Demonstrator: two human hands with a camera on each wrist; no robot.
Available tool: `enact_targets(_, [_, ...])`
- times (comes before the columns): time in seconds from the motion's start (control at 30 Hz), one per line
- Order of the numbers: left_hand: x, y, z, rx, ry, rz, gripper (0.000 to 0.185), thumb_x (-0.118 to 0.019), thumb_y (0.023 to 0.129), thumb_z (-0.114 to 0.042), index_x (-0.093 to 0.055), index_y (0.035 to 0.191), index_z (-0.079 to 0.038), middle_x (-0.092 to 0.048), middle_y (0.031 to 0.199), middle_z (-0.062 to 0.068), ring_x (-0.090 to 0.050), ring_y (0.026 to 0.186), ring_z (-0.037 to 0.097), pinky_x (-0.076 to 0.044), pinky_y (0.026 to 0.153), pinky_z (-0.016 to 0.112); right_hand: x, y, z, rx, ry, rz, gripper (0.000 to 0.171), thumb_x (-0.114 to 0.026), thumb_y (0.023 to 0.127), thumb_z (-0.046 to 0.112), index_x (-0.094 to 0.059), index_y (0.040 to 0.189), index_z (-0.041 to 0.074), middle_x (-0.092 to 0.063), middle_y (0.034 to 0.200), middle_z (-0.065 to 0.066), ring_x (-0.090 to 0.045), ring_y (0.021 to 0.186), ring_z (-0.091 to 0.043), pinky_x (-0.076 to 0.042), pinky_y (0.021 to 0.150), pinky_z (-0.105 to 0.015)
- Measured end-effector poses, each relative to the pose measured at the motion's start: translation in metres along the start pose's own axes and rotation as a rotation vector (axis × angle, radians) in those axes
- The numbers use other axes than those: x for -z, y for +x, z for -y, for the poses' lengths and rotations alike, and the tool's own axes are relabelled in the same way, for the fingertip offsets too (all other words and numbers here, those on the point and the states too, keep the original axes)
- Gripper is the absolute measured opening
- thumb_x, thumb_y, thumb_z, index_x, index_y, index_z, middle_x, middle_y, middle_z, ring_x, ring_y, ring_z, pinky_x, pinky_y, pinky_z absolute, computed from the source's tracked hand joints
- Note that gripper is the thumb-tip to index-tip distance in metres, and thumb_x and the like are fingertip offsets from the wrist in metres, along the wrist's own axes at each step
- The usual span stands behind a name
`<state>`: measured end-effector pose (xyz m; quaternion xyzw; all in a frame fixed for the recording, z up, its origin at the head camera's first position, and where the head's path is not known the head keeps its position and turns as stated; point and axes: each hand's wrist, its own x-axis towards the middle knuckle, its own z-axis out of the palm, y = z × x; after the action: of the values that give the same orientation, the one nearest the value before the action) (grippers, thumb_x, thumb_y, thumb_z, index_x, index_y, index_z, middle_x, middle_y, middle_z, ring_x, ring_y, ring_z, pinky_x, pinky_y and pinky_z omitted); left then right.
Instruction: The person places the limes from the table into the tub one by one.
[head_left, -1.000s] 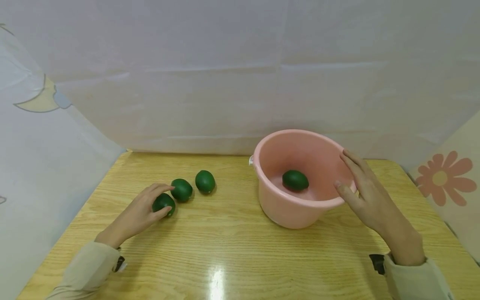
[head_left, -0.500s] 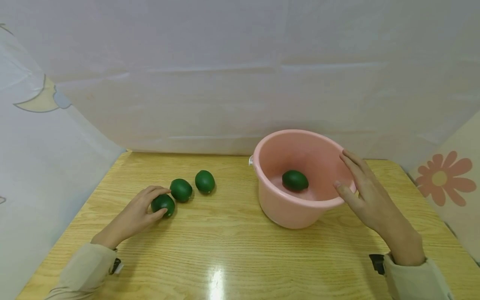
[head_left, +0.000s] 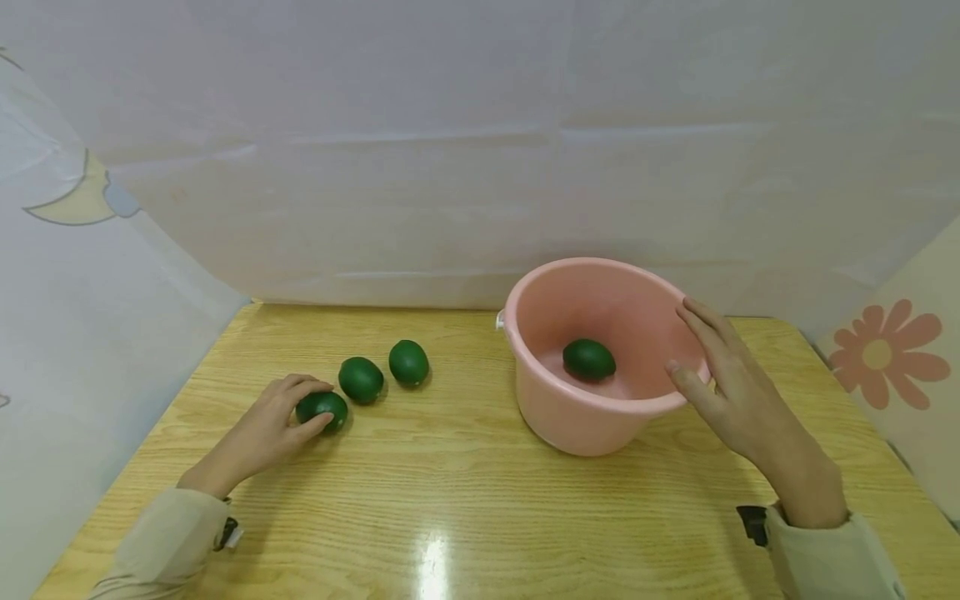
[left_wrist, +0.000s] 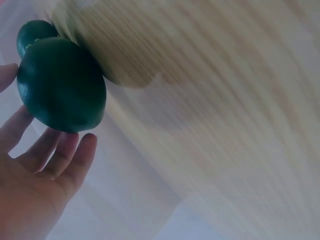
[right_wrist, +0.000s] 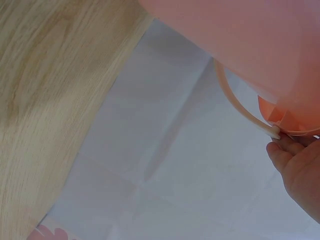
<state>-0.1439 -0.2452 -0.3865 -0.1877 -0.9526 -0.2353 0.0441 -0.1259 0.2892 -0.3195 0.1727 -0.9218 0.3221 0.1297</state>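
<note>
In the head view, my left hand (head_left: 273,425) has its thumb and fingers around the nearest dark green lime (head_left: 321,411), low over the table. The left wrist view shows fingertips against this lime (left_wrist: 62,85), with the thumb at its other side. Two more limes, a middle one (head_left: 361,380) and a far one (head_left: 408,362), lie just beyond it. At the right, my right hand (head_left: 731,392) grips the rim of a pink bucket (head_left: 577,425), where another lime (head_left: 588,359) lies on the bottom. Close to the right fingertips in the right wrist view is the bucket's pale handle (right_wrist: 240,107).
The wooden table (head_left: 450,492) has its back edge against a pale cloth backdrop (head_left: 420,208). Between the limes and the bucket runs a stretch of bare tabletop. A patterned side curtain (head_left: 67,275) hangs along the left.
My left hand has drawn slightly left and its fingers have come in around the nearest lime, which has shifted a little left. My right hand stays at the bucket rim.
</note>
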Motion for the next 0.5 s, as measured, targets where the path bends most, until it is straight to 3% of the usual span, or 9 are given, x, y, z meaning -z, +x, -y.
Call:
enact_targets(0.17, [0.0003, -0.0014, 0.0006, 0.006, 0.016, 0.014, 0.041, -0.074, 0.090, -0.017, -0.062, 0.125, -0.001, -0.057, 0.126, 0.023, -0.052, 0.116, 0.047, -0.048, 0.091, 0.063, -0.0004, 0.0003, 0.0005, -0.007, -0.008, 0.004, 0.067, -0.055, 0.100, 0.024, -0.024, 0.158, 0.010, -0.016, 0.165, -0.011, -0.020, 0.147, -0.047, -0.025, 0.103, -0.075])
enact_targets(0.5, [-0.0021, -0.0022, 0.0027, -0.009, -0.025, 0.025, 0.050, -0.079, 0.083, -0.009, -0.059, 0.127, 0.000, -0.053, 0.124, 0.024, -0.058, 0.107, 0.042, -0.054, 0.085, 0.058, 0.0005, 0.0000, -0.0006, -0.016, -0.006, 0.010, 0.068, -0.055, 0.100, 0.024, -0.023, 0.159, 0.012, -0.016, 0.165, -0.012, -0.020, 0.148, -0.047, -0.024, 0.103, -0.075])
